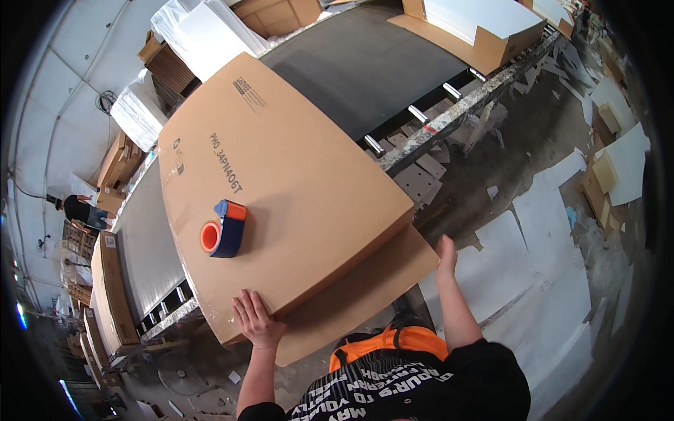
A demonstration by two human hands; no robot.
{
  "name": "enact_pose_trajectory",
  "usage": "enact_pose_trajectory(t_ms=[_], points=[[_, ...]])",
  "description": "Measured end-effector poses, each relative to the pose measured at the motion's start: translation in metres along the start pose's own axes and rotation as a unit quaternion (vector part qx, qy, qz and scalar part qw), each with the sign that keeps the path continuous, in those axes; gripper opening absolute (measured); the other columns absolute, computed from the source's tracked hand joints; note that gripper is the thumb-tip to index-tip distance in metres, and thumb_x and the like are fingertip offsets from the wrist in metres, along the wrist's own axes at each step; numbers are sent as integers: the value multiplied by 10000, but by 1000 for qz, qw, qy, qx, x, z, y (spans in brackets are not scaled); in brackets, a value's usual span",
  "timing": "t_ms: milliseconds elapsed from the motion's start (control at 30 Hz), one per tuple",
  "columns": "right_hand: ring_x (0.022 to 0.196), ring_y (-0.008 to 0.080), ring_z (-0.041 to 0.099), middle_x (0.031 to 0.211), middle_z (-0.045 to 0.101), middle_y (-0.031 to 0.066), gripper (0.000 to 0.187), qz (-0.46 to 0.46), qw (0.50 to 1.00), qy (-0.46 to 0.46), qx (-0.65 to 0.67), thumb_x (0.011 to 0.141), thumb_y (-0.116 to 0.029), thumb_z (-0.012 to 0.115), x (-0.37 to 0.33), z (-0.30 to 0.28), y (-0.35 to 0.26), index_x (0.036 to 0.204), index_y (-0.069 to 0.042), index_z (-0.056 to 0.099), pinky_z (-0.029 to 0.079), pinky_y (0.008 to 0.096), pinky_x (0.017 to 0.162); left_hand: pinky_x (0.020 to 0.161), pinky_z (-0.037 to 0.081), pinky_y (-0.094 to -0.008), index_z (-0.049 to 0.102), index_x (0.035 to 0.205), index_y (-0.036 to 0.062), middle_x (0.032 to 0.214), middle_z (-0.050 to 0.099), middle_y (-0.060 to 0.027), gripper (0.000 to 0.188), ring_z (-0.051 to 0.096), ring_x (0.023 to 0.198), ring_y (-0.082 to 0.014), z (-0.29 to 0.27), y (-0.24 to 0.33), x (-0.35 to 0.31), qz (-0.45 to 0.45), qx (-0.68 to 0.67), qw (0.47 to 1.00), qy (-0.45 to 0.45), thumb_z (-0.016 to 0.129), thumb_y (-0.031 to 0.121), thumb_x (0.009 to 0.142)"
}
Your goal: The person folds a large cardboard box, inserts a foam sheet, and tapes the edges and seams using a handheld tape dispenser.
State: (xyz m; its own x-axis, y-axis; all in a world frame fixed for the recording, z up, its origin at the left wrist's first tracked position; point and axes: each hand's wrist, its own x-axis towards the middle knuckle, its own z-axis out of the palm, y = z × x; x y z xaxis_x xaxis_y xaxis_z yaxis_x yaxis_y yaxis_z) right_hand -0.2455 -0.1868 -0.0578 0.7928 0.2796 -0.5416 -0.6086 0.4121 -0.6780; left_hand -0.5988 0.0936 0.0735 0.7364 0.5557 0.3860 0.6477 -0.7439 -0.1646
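Note:
A large flat brown cardboard box point(302, 175) lies across the belt, its near end toward me with a long flap point(365, 298) sticking out. My left hand point(257, 321) rests on the box's near left corner, fingers spread over the top. At the flap's right corner, my right hand point(446, 261) touches the edge with its fingers stretched out. A blue and orange tape dispenser point(230, 231) sits on top of the box, out of both hands.
The dark conveyor belt point(337, 63) has metal rollers point(419, 114) along its side. An open carton with white panels point(484, 28) stands farther along it. Board scraps point(519, 245) litter the floor at right. Another box point(112, 291) stands at left; a person point(84, 210) is beyond.

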Motion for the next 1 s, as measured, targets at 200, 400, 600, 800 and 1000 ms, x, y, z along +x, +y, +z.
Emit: enact_pose_trajectory(t_ms=[200, 400, 600, 800, 1000], points=[[1006, 211, 622, 1097, 649, 62, 501, 165, 979, -85, 89, 915, -446, 547, -66, 103, -56, 1255, -80, 589, 484, 396, 916, 1068, 409, -623, 480, 1423, -10, 1467, 471, -303, 982, 462, 1301, -579, -6, -17, 4, -18, -23, 995, -94, 770, 626, 733], [719, 88, 502, 848, 544, -11, 276, 29, 990, -58, -128, 843, -344, 735, -52, 144, -26, 869, -94, 620, 446, 288, 667, 1179, 225, -627, 340, 1526, 27, 1555, 307, -330, 1067, 274, 1426, -572, -54, 80, 107, 166, -125, 948, -240, 785, 588, 736], [1224, 368, 537, 1314, 534, 258, 832, -337, 913, 148, -178, 843, -274, 694, 2, 183, 27, 1463, 99, 283, 423, 442, 1062, 1157, 253, -659, 318, 1550, 49, 1571, 318, -292, 992, 347, 1365, -618, 6, 115, 134, 272, -154, 934, -172, 781, 443, 767], [1274, 361, 494, 1340, 485, 271, 756, -490, 664, 287, -487, 798, -262, 743, 52, 242, -13, 1351, 97, 373, 428, 484, 1044, 1099, 313, -694, 392, 1516, 33, 1561, 355, -280, 877, 385, 1317, -643, 37, 151, 179, 223, -175, 952, -112, 741, 385, 793], [1318, 381, 489, 1348, 553, 258, 883, -116, 773, -213, -587, 799, -664, 684, -47, 426, 60, 1345, 13, 531, 371, 512, 1117, 1111, 295, -698, 400, 1514, 42, 1576, 341, -259, 877, 359, 1333, -647, 83, 161, 182, 224, -161, 960, -53, 741, 423, 801]])
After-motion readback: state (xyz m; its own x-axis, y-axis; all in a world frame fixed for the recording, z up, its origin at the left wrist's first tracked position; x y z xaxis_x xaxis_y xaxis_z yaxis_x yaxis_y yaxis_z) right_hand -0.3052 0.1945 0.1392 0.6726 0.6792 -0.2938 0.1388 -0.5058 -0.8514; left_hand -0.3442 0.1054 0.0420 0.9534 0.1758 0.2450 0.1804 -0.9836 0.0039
